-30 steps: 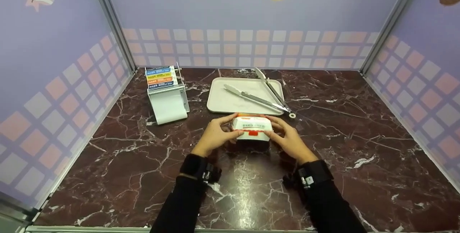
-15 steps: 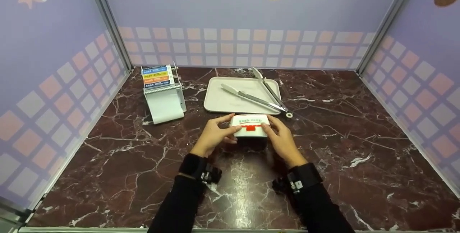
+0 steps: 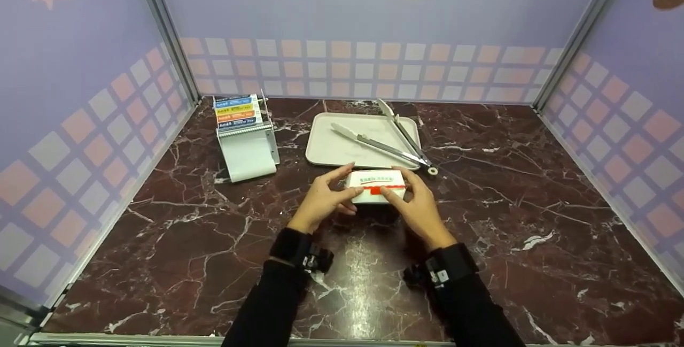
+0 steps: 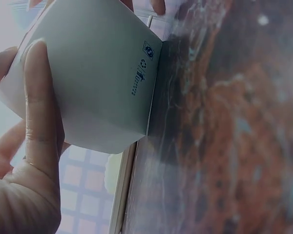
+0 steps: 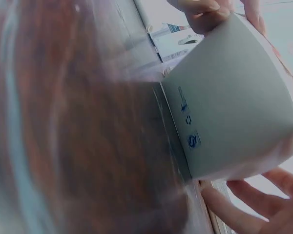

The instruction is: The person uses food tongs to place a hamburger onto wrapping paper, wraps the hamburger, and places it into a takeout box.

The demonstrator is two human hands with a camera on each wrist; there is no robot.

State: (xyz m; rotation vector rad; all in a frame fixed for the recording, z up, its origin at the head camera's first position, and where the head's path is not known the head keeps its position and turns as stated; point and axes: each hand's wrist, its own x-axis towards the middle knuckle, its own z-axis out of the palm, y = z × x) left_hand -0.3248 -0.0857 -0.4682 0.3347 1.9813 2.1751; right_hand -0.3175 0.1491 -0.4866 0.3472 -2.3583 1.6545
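A small white paper burger box (image 3: 375, 180) with green lettering and a red front tab (image 3: 375, 190) stands on the table, its lid down. The left hand (image 3: 320, 200) holds the box's left side, the thumb on the front near the lid edge. From the right, the right hand (image 3: 419, 202) holds it with the thumb at the red tab and fingers round the far side. Blue printed marks show low on the front wall of the box (image 4: 97, 83) in the left wrist view. In the right wrist view, the box (image 5: 234, 102) partly hides the right hand's fingers.
Behind the box lies a cream tray (image 3: 320, 144) with metal tongs (image 3: 379, 146) across it, their hinge end past its edge. At left stands a dispenser (image 3: 246, 144) with coloured labels and a white paper roll. Patterned walls enclose the dark marbled table (image 3: 507, 218).
The right thumb has moved left from the box's front right edge onto the red tab. The box's lid has come down flatter. The left hand keeps its place.
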